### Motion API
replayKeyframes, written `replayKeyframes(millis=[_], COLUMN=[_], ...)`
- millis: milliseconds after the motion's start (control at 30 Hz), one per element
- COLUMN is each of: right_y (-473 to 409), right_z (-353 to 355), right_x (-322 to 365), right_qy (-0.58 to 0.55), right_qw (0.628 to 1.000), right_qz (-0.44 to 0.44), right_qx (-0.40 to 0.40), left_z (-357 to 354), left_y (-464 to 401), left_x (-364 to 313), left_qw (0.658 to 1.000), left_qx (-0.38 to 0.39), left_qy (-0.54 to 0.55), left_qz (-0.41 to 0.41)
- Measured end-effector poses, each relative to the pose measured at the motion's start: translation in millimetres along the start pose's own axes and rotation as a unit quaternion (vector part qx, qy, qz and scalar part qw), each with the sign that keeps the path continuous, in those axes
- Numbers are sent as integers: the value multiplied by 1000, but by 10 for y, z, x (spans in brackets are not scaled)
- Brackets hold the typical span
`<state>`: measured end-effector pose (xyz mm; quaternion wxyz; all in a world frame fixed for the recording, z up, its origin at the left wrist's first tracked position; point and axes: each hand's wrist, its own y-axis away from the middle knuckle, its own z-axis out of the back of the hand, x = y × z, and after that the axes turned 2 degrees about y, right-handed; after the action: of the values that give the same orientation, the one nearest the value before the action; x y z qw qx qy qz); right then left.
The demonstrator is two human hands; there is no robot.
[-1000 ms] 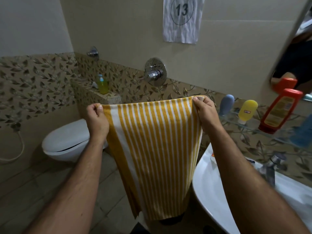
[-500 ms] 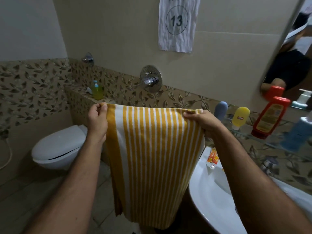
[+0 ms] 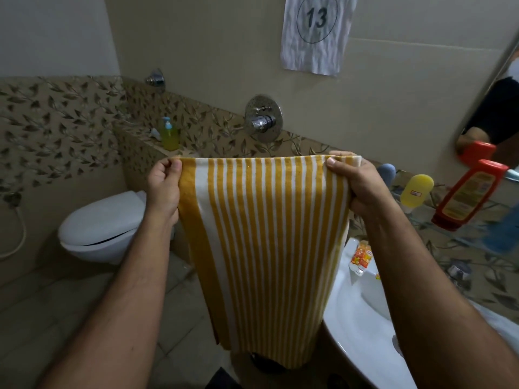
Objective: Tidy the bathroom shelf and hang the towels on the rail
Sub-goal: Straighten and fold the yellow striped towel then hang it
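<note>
Two hands [image 3: 164, 189] [image 3: 356, 186] gripping striped towel [image 3: 266, 248]

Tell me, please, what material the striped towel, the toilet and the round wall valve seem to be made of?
Striped towel: woven cotton terry by its look, matte and soft, hanging limp from both hands. Toilet: probably glazed ceramic, smooth glossy white; the lid may be plastic. Round wall valve: chromed metal with mirror-like reflections.
</note>
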<state>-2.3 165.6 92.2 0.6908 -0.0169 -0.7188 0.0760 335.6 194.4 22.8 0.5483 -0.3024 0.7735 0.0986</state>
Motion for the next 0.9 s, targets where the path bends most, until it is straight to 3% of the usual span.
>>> replayKeyframes(millis=[133, 200, 300, 367, 467, 533, 600, 700, 800, 900], right_y=[27, 45, -22, -137, -262, -295, -281, -244, -226, -198], right_z=[-2, -37, -218, -430, -675, -711, -671, -589, -532, -504], right_x=[70, 165, 354, 395, 269, 123, -2, -63, -59, -66], right_qy=[100, 89, -44, -85, -70, -49, -41, -47, -53, -44], right_qw=[994, 995, 999, 995, 992, 989, 986, 981, 980, 981], right_qz=[29, 35, 9, -37, -90, -125, -150, -173, -176, -171], right_qx=[-19, 5, 1, -33, -48, -58, -67, -72, -75, -74], left_z=[5, 11, 108, 192, 262, 314, 412, 494, 469, 287], left_y=[-15, -34, -103, -49, 237, 455, 560, 543, 595, 641], left_x=[-82, -160, -82, 149, 622, 877, 1028, 1066, 1172, 1167], left_qw=[999, 996, 985, 965, 934, 890, 874, 900, 892, 913], left_qx=[29, 59, 84, 46, 3, 79, 136, 159, 202, 166], left_qy=[18, 52, 4, -47, 29, 139, 189, 214, 235, 170], left_qz=[6, 33, 150, 252, 357, 426, 426, 345, 329, 333])
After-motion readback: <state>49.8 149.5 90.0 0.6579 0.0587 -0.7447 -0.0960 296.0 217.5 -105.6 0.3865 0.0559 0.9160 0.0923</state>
